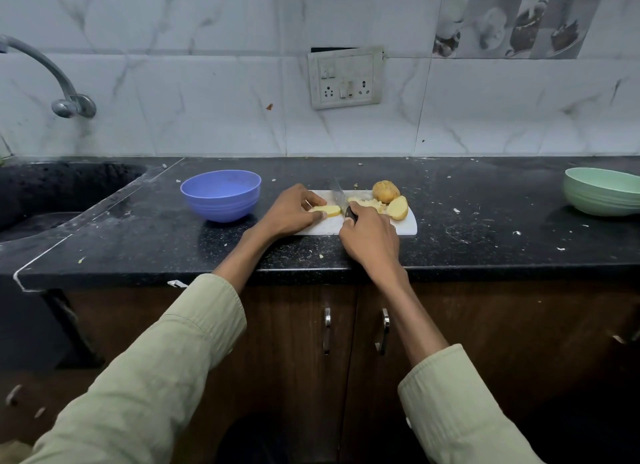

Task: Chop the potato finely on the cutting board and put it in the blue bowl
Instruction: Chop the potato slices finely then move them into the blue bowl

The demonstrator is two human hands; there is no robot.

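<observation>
A white cutting board (405,226) lies on the black counter. My left hand (291,212) pinches a pale potato slice (330,210) flat on the board between thumb and fingers. My right hand (370,237) grips the dark handle of a knife (337,193), its blade standing just right of the slice. Chopped potato bits (369,203), a cut half (397,207) and an unpeeled potato piece (385,191) sit at the board's right end. The blue bowl (220,195) stands left of the board; I see nothing inside it.
A black sink (52,193) with a metal tap (65,96) is at the far left. A green bowl (602,191) sits at the counter's right edge. Small scraps dot the counter (485,221). A socket plate (345,77) hangs on the tiled wall.
</observation>
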